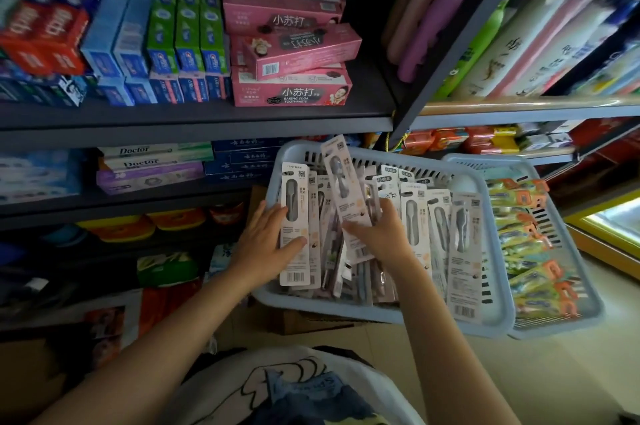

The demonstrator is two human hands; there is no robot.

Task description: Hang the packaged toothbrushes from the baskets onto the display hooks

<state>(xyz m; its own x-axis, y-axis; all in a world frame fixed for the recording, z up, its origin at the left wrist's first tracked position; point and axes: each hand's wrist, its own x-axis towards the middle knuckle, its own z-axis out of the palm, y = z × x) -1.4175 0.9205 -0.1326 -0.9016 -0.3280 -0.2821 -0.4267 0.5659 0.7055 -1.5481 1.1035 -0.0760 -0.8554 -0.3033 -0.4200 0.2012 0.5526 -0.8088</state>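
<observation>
A pale blue plastic basket [388, 160] holds several white and pink packaged toothbrushes [460, 244]. My left hand [263, 241] grips a small stack of these packs [294, 224] at the basket's left side, thumb across the front. My right hand [384, 234] pinches one pack [341, 189] and holds it tilted up above the pile. A second basket [585, 286] to the right is filled with green and orange toothbrush packs [526, 244]. No display hooks are in view.
Dark shelves [194, 120] carry toothpaste boxes in pink [291, 44], green, blue and red. A dark upright post [460, 44] separates the shelving from a right-hand unit with bottles. Cardboard boxes sit under the baskets, on a pale tiled floor [519, 372].
</observation>
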